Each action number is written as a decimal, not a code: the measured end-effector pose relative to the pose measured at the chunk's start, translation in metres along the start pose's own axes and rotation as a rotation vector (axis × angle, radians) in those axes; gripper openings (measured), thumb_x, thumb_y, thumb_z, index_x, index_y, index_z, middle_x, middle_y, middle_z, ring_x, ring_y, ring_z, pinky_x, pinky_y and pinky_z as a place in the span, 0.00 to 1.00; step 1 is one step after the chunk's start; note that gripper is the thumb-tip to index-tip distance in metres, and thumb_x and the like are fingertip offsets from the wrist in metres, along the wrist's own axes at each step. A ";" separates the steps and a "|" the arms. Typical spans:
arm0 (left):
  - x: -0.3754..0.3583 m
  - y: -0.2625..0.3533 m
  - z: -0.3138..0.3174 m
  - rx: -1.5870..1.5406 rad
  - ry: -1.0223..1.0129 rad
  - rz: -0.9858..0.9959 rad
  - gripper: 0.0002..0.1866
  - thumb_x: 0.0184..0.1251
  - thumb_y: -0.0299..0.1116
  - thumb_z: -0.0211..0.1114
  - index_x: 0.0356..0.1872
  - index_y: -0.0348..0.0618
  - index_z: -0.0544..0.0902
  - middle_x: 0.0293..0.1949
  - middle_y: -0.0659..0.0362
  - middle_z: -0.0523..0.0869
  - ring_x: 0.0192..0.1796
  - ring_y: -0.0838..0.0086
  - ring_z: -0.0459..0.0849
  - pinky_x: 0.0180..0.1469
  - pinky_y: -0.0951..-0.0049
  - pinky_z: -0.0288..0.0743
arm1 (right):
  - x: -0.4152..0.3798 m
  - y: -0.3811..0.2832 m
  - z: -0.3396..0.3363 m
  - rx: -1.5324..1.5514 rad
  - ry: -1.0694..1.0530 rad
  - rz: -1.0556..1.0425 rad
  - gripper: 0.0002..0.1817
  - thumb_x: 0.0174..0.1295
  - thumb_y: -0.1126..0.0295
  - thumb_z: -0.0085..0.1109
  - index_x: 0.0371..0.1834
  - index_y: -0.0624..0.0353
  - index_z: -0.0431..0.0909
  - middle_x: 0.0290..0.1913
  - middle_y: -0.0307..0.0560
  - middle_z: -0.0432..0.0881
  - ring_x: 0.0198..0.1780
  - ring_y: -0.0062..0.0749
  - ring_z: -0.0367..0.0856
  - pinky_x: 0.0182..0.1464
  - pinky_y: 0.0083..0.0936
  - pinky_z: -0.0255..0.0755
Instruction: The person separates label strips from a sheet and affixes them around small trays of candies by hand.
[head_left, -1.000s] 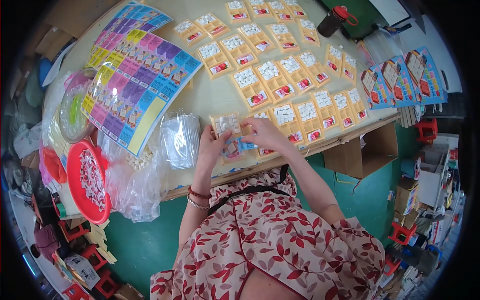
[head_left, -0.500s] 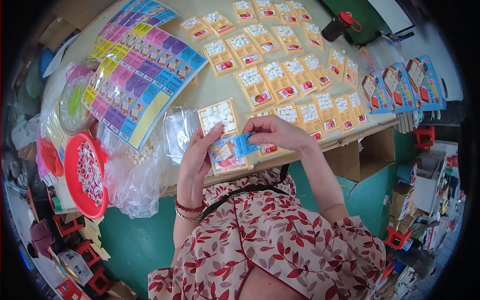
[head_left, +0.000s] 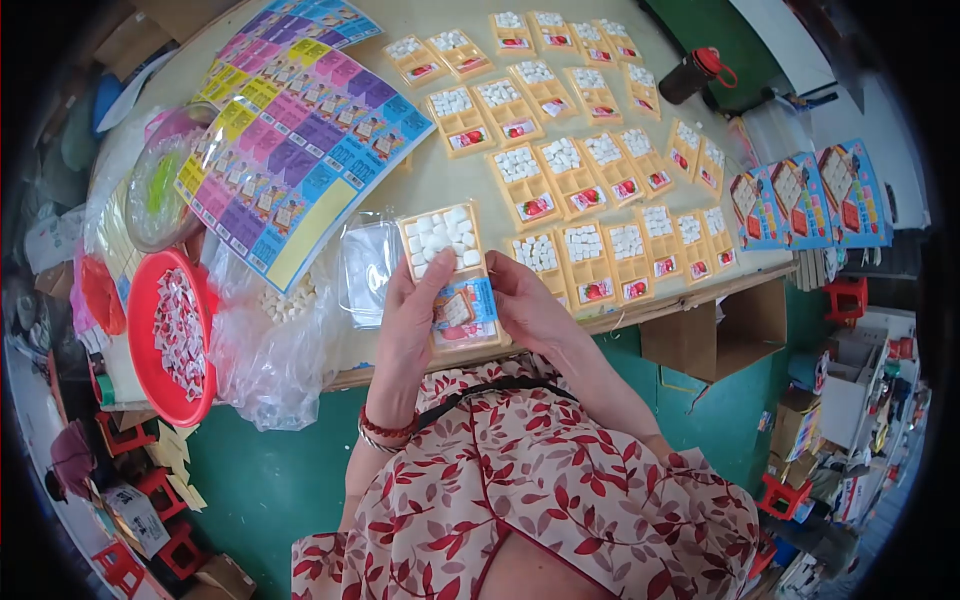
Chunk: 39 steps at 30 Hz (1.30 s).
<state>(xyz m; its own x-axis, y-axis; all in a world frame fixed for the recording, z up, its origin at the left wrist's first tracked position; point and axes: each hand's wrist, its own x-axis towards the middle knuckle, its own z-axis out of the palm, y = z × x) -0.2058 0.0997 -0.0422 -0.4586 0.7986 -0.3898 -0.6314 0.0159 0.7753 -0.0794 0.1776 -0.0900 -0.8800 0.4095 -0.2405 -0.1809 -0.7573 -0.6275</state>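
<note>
**A:** Holding the yellow tray (head_left: 450, 275) up off the table edge now, both hands on it. Left hand (head_left: 412, 312) gripping the left side, thumb hooked over near the white candies (head_left: 441, 238). Right hand (head_left: 527, 310) cupping the right edge, fingers closed around it.

**B:** Noticing the blue card (head_left: 462, 305)? Half a second back, getting pinched by the right fingers and pulled across. Now lying flat in the tray's lower compartment, nobody pinching it anymore.

**A:** Yep, looking seated. Probably meaning this tray is matching the filled ones, judging by the rows.

**B:** Farther out: clear plastic lids (head_left: 368, 262) stacked just left of the tray, red bowl of wrapped sweets (head_left: 168, 333) near the left edge, rows of filled trays (head_left: 585, 185) spreading across the table (head_left: 440, 185), colourful printed sheet (head_left: 300, 130) beyond, dark bottle (head_left: 697, 76) at the far corner.
</note>
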 end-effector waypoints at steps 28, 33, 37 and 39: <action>0.020 -0.057 -0.030 0.333 0.053 0.323 0.09 0.65 0.25 0.59 0.44 0.35 0.77 0.41 0.60 0.81 0.44 0.82 0.78 0.46 0.80 0.74 | 0.017 -0.010 0.000 -0.342 0.358 -0.286 0.17 0.60 0.76 0.55 0.52 0.68 0.71 0.47 0.46 0.78 0.48 0.26 0.77 0.52 0.22 0.71; 0.008 -0.052 -0.036 0.129 -0.108 0.227 0.11 0.63 0.30 0.62 0.42 0.36 0.75 0.34 0.63 0.80 0.36 0.84 0.77 0.40 0.83 0.72 | 0.007 -0.009 -0.007 -0.148 0.251 -0.153 0.19 0.58 0.80 0.55 0.54 0.67 0.69 0.50 0.47 0.77 0.50 0.26 0.76 0.54 0.23 0.69; 0.002 -0.063 -0.049 0.182 -0.086 0.211 0.13 0.64 0.32 0.62 0.46 0.36 0.73 0.36 0.64 0.79 0.37 0.83 0.77 0.40 0.83 0.71 | 0.005 0.009 -0.009 -0.222 0.312 -0.222 0.15 0.57 0.81 0.57 0.49 0.64 0.71 0.46 0.45 0.79 0.46 0.23 0.77 0.52 0.21 0.70; -0.012 -0.062 -0.044 0.266 -0.026 0.226 0.14 0.64 0.32 0.62 0.47 0.36 0.72 0.37 0.62 0.79 0.36 0.82 0.78 0.39 0.82 0.72 | 0.006 0.015 -0.002 -0.234 0.334 -0.252 0.15 0.57 0.80 0.57 0.49 0.64 0.71 0.45 0.45 0.79 0.46 0.22 0.77 0.52 0.20 0.70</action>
<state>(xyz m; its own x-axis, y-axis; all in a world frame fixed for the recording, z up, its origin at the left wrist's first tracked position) -0.1883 0.0632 -0.1077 -0.5499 0.8150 -0.1830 -0.3288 -0.0098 0.9444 -0.0866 0.1699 -0.1021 -0.6258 0.7353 -0.2603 -0.2326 -0.4945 -0.8375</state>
